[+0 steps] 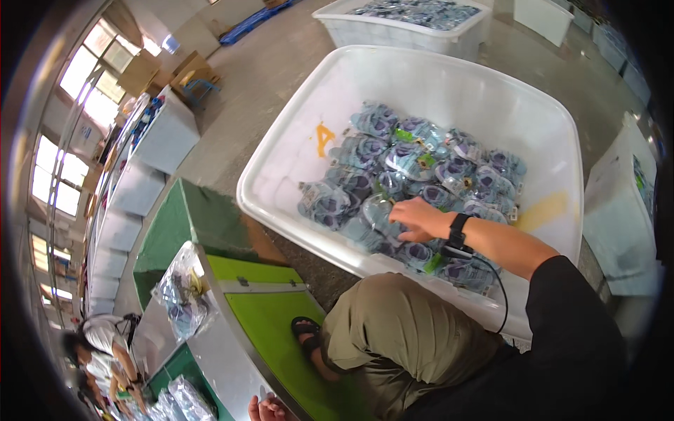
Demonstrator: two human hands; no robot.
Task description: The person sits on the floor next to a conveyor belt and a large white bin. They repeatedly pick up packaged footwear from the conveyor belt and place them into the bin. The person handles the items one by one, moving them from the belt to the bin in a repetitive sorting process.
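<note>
My right hand (pixel 420 219), with a black band on the wrist, reaches down into a large white plastic bin (pixel 281 154). Its fingers are bent and closed on the clear wrapping of a bagged pair of shoes (pixel 379 210). Around it lie several more bagged pairs of small shoes (pixel 330 200), light blue and purple, some with green tags. At the lower edge, my left hand (pixel 267 408) rests by the rim of a metal-topped table (pixel 228 358). Its fingers are loosely bent and a little apart, with nothing seen in them; the rest is cut off.
On the table lies a clear bag with shoes (pixel 186 309); a green tray (pixel 165 379) is below it. A green block (pixel 165 238) stands near the bin's left side. Other white bins (pixel 400 31) stand beyond and to the right. A co-worker (pixel 116 351) is at lower left.
</note>
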